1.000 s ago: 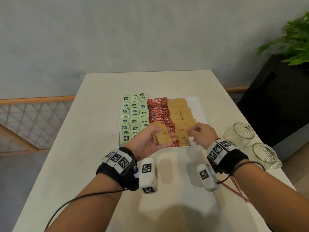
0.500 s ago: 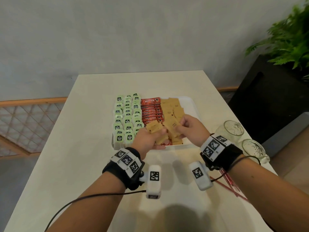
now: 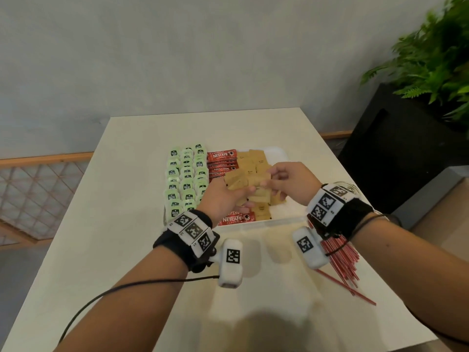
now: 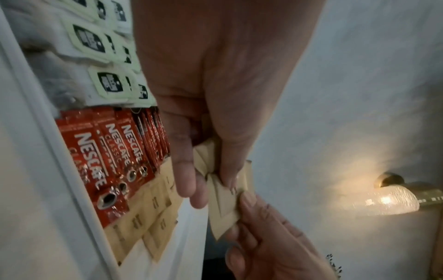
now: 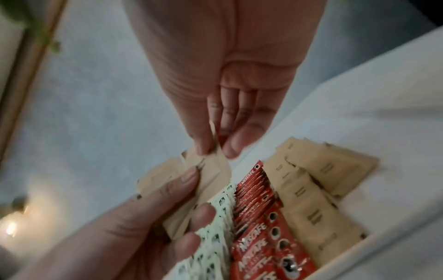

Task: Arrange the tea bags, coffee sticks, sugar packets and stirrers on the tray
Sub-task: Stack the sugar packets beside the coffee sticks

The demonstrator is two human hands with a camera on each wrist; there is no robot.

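Sugar packets point(image 3: 237, 181) between both hands, above the tray point(image 3: 279, 152)

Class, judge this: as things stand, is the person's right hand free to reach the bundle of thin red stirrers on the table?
Probably not yet: the right hand pinches a brown paper sugar packet over the white tray; the red stirrers lie uncovered beneath its wrist.

Tea bags point(image 3: 186, 180): three columns, about nine each, tray's 9 o'clock side. Coffee sticks point(image 3: 223, 163): one column, count unclear. Sugar packets point(image 3: 256, 162): two columns. Stirrers point(image 3: 340, 257): one bundle, 4 o'clock. Hands: two.
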